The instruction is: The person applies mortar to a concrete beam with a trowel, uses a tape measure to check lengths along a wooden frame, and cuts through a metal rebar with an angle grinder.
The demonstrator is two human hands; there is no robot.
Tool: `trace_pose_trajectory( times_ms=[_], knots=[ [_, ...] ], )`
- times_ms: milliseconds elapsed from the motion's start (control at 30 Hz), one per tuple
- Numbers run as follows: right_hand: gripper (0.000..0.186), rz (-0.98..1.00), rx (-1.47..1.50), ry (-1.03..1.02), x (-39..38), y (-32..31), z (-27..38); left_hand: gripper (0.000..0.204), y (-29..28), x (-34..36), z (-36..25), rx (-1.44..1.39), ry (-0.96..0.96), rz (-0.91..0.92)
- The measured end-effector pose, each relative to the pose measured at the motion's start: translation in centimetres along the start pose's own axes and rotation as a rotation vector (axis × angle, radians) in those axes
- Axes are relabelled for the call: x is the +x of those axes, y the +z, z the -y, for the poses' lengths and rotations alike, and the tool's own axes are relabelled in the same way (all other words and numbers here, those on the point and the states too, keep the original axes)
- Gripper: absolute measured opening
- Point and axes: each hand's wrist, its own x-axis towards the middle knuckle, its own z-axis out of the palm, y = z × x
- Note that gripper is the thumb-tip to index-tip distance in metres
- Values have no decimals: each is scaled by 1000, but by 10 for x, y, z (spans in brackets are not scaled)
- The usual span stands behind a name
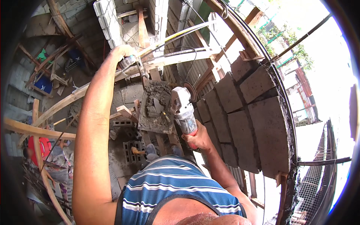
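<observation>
My right hand (197,137) grips the red handle of a white angle grinder (183,108), its disc (191,91) up against the edge of a wall of grey concrete blocks (255,123) to my right. My left arm stretches forward and my left hand (123,52) is closed around a metal clamp or fitting (132,63) on a pale wooden plank (176,58). Below the grinder lies a board heaped with wet grey mortar (155,105), a trowel (161,108) lying in it.
I stand high on wooden scaffolding; planks (52,108) and poles cross below. Concrete blocks (131,150) and rubble lie on the ground far down, where a person in red (37,148) is. Thin steel bars (247,33) and a cable run overhead. Block walls (108,18) stand beyond.
</observation>
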Motion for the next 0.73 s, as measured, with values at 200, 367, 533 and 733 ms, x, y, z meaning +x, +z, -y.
trace_pose_trajectory(
  times_ms=[200,367,533,733],
  knots=[
    [75,47,4,4,2,4,-2,33,3,-11,5,3,-60,-42],
    [59,42,64,-2,0,6,13,16,7,-72,-9,62,171,-16],
    [59,65,104,-3,8,14,4,20,-15,-38,85,225,7,-134],
    [72,154,49,-32,24,26,3,31,-4,-25,142,761,358,-283]
  ],
)
